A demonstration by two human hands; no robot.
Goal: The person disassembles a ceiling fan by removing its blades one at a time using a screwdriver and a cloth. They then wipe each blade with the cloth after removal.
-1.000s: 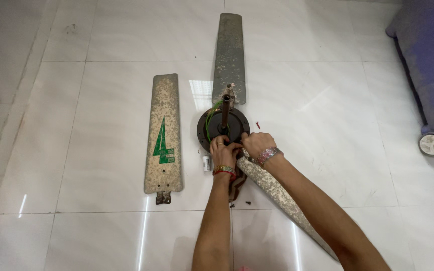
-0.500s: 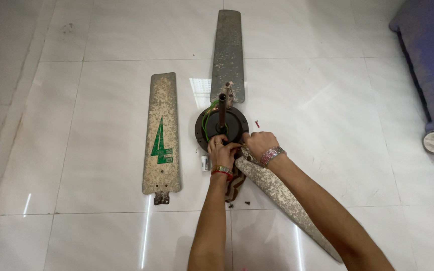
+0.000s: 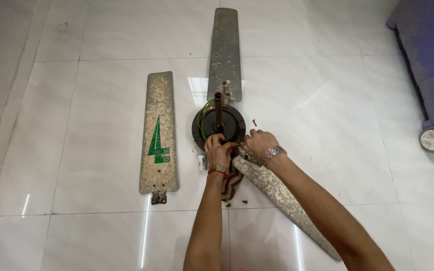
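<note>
While both hands point(image 3: 239, 145) meet at motor hub point(image 3: 218, 125) — blade root point(image 3: 249, 160) beneath.

Scene bright, evenly lit from overhead. Glossy white tiled floor point(image 3: 327, 100) carries glare: square white reflection just left of dark round fan motor housing point(image 3: 219, 128), thin bright streaks on near tiles at left and centre, faint streak to far right. Shadows soft and short, faint under near speckled metal fan blade point(image 3: 282, 198). Focus sharp at centre; no visible motion blur. Slight wide-angle bending of tile joints toward left and right edges. Blue bin point(image 3: 428, 55) at far right slightly soft.
</note>
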